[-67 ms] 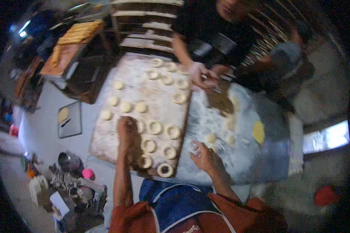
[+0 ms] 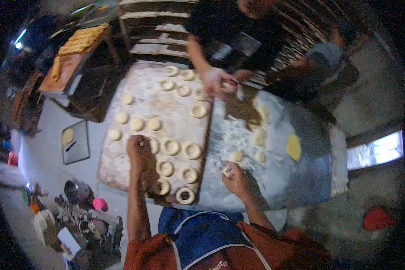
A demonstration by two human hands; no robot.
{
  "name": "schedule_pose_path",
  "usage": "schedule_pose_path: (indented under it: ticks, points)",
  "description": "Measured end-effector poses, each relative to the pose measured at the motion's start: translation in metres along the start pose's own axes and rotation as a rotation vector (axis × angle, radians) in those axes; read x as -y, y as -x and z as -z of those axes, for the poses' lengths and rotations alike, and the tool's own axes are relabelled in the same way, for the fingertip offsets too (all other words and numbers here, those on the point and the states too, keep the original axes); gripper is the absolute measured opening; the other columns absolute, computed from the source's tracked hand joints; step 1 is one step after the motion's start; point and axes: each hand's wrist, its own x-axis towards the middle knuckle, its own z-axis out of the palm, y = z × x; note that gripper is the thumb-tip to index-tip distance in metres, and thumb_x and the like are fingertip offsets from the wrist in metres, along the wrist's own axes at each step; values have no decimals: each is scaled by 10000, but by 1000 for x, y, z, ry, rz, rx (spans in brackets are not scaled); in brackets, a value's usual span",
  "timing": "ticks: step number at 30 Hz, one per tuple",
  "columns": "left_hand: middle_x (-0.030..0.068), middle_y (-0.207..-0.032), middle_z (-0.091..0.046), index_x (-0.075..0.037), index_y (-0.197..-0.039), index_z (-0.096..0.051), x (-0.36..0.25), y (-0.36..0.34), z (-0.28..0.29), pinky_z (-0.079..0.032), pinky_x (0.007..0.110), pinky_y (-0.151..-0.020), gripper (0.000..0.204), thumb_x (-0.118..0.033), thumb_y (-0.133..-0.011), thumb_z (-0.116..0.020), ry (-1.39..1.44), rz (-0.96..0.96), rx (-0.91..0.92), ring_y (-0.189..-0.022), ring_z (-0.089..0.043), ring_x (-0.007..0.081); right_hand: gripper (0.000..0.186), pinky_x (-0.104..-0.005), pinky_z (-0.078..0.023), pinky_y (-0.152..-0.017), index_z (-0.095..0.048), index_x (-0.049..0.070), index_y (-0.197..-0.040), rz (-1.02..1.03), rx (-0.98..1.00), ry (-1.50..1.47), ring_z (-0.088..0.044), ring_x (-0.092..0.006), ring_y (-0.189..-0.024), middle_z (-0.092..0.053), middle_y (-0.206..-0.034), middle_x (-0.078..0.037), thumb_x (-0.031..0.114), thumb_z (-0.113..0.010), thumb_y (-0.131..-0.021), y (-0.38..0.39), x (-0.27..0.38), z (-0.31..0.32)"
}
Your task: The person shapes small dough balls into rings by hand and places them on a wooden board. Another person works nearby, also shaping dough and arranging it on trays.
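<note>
My left hand (image 2: 138,149) is closed, low over a floured board (image 2: 166,110), next to a dough ring (image 2: 153,145). A tiny pale spot shows at its fingers; whether it is dough I cannot tell. On the board are several dough rings (image 2: 171,146) and, at the left, several round dough pieces (image 2: 137,124). My right hand (image 2: 236,181) is curled above the floured metal table (image 2: 274,180), with something whitish (image 2: 228,171) at the fingertips, too blurred to name. Just beyond it are two dough balls, one nearer (image 2: 237,156) and one further right (image 2: 261,157).
Across the table a person's floured hands (image 2: 218,83) work above the board's far right corner. A flat yellow piece (image 2: 294,147) lies at the right. Left of the board is a dark-framed tray (image 2: 75,141); pots (image 2: 76,191) stand at the lower left.
The whole view has shifted slightly, so things sit further left. My right hand's fingers, spread apart before, have drawn together. My left hand stays closed by the same dough ring.
</note>
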Motion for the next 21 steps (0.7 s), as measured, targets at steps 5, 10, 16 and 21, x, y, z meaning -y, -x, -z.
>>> schedule_pose_path:
  ticks: [5, 10, 16, 21]
  points:
    - [153, -930, -575, -33, -1054, -625, -100, -5, -9, -450, 422, -828, 219, -55, -840, -665, -222, -15, -157, -914, -562, 303, 378, -471, -480, -783, -589, 65, -1155, 69, -282, 243, -575, -367, -908, -580, -1022, -168, 118, -706, -800, 15, -112, 25]
    - [150, -938, -599, 2, -1033, -601, -165, 64, -68, -456, 391, -828, 231, -48, -817, -667, 150, -46, 159, -893, -583, 305, 457, -537, -414, -935, -601, 63, -1197, 161, -106, 428, -492, -460, -1077, -564, -1087, -236, 269, -730, -810, -2, -70, 26]
    - [163, -866, -613, -6, -948, -609, -219, 148, -127, -493, 379, -673, 158, -136, -870, -651, 249, 201, 525, -781, -617, 291, 410, -545, -394, -956, -604, 43, -1075, 199, -268, 441, -524, -442, -1066, -599, -1068, -215, 292, -755, -785, 0, -143, 17]
    - [167, -841, -648, 14, -1036, -643, -246, 186, -168, -520, 369, -676, 212, -163, -918, -633, 229, 139, 339, -735, -643, 292, 322, -428, -479, -869, -614, 49, -949, 117, -56, -319, -628, -270, -926, -658, -936, -122, 230, -788, -748, -11, -156, 29]
